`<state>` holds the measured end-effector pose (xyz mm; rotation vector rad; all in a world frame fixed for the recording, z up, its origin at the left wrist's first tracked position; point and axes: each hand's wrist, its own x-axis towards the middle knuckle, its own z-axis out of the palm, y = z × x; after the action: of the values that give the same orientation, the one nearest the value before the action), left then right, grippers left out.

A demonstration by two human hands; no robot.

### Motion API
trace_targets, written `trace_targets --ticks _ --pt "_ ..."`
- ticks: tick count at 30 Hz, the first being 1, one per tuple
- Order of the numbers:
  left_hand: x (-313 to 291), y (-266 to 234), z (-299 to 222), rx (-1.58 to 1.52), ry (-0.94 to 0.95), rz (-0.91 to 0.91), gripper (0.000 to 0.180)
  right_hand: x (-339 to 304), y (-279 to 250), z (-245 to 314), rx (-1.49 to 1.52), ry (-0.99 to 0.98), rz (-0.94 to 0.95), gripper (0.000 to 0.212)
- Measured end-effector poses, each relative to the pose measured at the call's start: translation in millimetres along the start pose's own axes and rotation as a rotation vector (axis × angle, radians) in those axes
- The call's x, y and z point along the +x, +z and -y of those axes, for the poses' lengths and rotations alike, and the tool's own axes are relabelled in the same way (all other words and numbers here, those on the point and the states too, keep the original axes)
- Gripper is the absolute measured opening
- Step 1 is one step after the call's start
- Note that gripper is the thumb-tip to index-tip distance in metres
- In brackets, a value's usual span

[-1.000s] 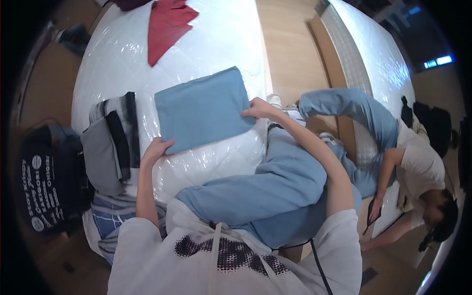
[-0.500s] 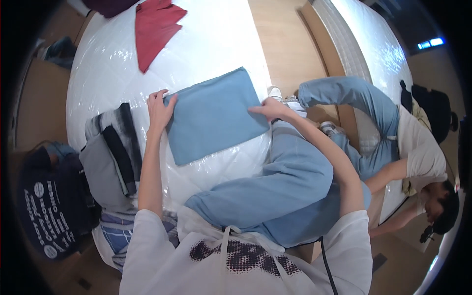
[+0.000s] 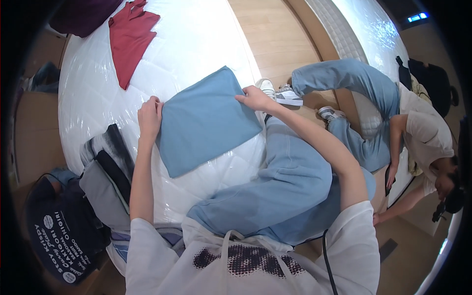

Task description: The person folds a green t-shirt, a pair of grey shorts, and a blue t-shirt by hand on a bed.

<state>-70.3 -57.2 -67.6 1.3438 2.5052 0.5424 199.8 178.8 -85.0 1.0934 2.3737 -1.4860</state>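
Observation:
A folded light blue cloth [image 3: 209,123] lies on the plastic-wrapped white mattress [image 3: 196,44] in front of me, roughly a rectangle set at a slant. At its upper left corner my left hand [image 3: 150,118] is closed, fingers curled over the edge. My right hand [image 3: 256,99] pinches the right edge, below the far corner, between thumb and fingers. Whether the cloth is a garment I cannot tell. Beyond it, to the left, a red garment [image 3: 129,42] lies spread on the mattress.
Folded grey and black clothes [image 3: 105,184] are stacked beside my left arm, near a dark printed garment [image 3: 59,226]. A dark purple item [image 3: 81,14] sits at the far left. On the right, another person [image 3: 373,93] bends beside a second wrapped mattress [image 3: 366,24].
My view has shifted, so the mattress things sit further left. My left fingers have curled in at the cloth's corner, and my right hand has moved up along its right edge.

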Motion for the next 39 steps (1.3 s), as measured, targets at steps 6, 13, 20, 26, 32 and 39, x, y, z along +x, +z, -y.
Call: trace_targets --ticks 6,13,20,26,32,39 --pt "-70.8 47.4 -71.4 0.159 0.262 -0.273 0.052 -38.8 -2.4 14.6 0.124 0.176 0.104 0.051" --pt "-102.4 76.3 -64.3 0.238 0.216 -0.146 0.065 -50.2 29.3 15.5 0.063 -0.278 0.023 0.041" --pt "-118.7 67.2 -22.1 -0.204 0.166 -0.233 0.057 -65.1 48.0 78.0 -0.456 -0.411 -0.136 0.023" --pt "-127.4 6.2 -9.8 -1.851 -0.606 0.219 0.057 -89.8 152.4 159.5 -0.696 -0.629 -0.195 0.022" --pt "-116.8 -7.6 2.0 -1.287 -0.519 -0.134 0.049 -109.5 249.7 177.3 -0.776 -0.727 -0.266 0.016" --pt "-103.7 19.6 61.8 -0.534 -0.455 -0.339 0.036 -138.1 301.9 160.8 -0.716 -0.559 -0.234 0.014"
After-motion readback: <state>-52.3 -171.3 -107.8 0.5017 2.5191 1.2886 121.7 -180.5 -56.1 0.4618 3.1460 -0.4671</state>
